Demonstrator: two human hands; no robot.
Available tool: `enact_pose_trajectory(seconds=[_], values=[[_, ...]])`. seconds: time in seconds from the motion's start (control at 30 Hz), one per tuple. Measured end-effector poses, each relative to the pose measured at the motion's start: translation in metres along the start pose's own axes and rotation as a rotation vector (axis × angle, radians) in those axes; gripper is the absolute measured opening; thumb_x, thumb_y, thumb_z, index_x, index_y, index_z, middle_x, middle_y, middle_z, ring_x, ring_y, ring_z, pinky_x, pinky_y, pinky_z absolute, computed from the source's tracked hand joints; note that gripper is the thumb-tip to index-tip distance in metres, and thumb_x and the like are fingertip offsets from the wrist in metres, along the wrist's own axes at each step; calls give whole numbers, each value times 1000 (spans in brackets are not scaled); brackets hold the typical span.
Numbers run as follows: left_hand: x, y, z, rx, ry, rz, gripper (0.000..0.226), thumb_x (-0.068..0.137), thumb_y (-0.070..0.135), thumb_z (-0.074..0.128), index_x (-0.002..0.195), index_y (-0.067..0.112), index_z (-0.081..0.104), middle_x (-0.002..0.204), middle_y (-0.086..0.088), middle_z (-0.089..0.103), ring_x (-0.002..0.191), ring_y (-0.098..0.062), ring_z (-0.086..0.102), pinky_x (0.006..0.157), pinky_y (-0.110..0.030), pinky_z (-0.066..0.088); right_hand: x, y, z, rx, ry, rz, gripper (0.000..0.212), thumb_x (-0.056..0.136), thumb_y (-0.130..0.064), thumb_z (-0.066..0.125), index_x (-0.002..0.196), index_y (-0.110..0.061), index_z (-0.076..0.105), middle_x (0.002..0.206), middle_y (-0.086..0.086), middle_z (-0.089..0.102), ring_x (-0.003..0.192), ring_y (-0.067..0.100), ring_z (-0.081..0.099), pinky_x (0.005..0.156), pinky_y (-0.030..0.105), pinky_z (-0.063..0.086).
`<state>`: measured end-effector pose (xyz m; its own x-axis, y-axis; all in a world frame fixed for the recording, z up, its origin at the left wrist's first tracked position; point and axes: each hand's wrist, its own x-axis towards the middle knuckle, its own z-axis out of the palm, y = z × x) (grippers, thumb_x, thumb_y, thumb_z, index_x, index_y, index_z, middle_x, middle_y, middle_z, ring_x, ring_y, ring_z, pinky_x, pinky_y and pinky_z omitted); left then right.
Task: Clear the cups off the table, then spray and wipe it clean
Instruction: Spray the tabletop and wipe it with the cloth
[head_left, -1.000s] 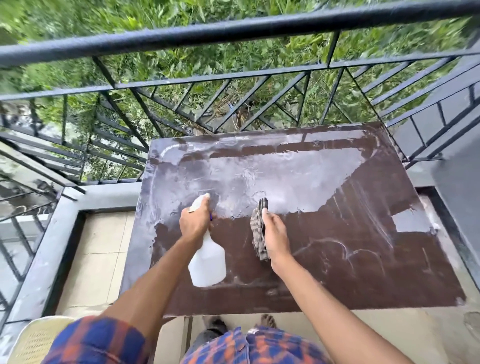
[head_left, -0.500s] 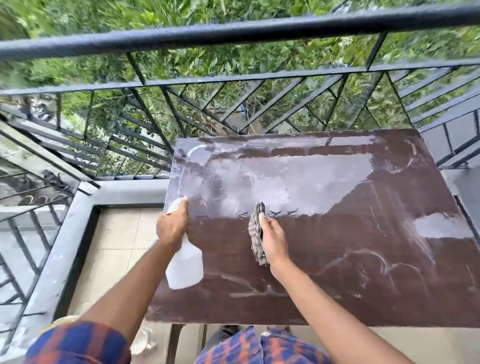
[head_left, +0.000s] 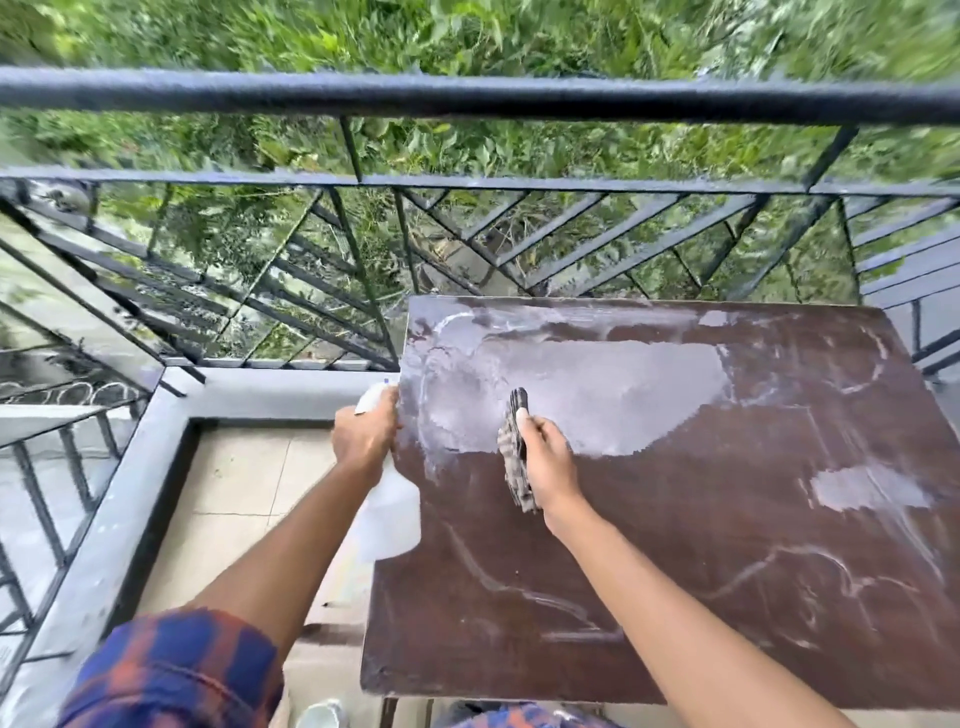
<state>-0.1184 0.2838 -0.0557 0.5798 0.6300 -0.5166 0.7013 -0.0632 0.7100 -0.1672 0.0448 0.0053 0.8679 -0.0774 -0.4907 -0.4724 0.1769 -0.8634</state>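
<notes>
The dark brown table (head_left: 727, 597) fills the right half of the view, its top streaked and shiny with wet patches. No cups are on it. My left hand (head_left: 363, 441) grips the neck of a white spray bottle (head_left: 392, 514), held just off the table's left edge over the floor. My right hand (head_left: 545, 467) holds a grey patterned cloth (head_left: 514, 467) against the tabletop near its left-middle, at the border of the wet sheen.
A black metal railing (head_left: 467, 98) runs behind and to the left of the table, with green foliage beyond. A grey ledge (head_left: 171, 415) borders the beige tiled floor (head_left: 249, 483). A pale round object (head_left: 322, 714) lies on the floor by the table leg.
My left hand has carried the spray bottle leftward, from over the tabletop to past its left edge. The view has shifted left. My right hand stays on the cloth.
</notes>
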Motion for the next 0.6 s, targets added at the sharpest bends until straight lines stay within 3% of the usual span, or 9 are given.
enact_pose_trajectory(seconds=[0.17,0.2,0.3,0.37,0.47,0.53,0.6], values=[[-22,44,-10,23,16,31,76,73,78,63,100,7,63,98,-12,69,94,-33,67,87,-39,55,7,-5,8,5,75,-12,23,104,-30,54,92,-10,56,65,7,56,44,19,45,45,26,39],[-20,48,-9,15,0,29,79,70,79,62,101,7,68,96,-10,73,92,-33,69,87,-40,57,8,-8,8,8,96,-12,23,104,-30,54,94,-9,57,65,7,56,44,18,45,44,26,39],[-13,58,-3,-33,-103,63,71,68,76,66,97,12,76,78,-5,77,70,-24,73,70,-37,61,14,-18,6,30,126,-34,23,104,-28,53,96,-7,56,64,4,57,43,17,46,42,24,39],[-13,64,4,-11,-127,102,63,81,69,61,105,13,76,88,-5,77,68,-19,68,59,-27,50,17,-23,2,37,133,-35,24,104,-29,53,96,-7,56,63,5,56,43,18,46,42,24,39],[-12,68,16,37,-125,134,81,71,83,49,115,19,72,104,-3,77,86,-24,70,75,-32,53,17,-31,-4,25,149,-48,23,105,-27,53,94,-7,56,62,5,55,41,16,46,40,21,39],[-17,70,25,-1,-154,115,77,68,80,57,99,13,75,82,-6,78,78,-26,73,75,-39,61,19,-33,-11,4,174,-53,21,105,-25,53,92,-10,58,61,2,56,40,11,47,40,19,38],[-23,73,34,-33,-174,118,61,78,68,66,88,8,74,70,-8,75,62,-24,69,62,-33,57,21,-33,-19,5,181,-51,20,104,-26,54,94,-10,59,61,2,57,40,12,47,40,19,37]])
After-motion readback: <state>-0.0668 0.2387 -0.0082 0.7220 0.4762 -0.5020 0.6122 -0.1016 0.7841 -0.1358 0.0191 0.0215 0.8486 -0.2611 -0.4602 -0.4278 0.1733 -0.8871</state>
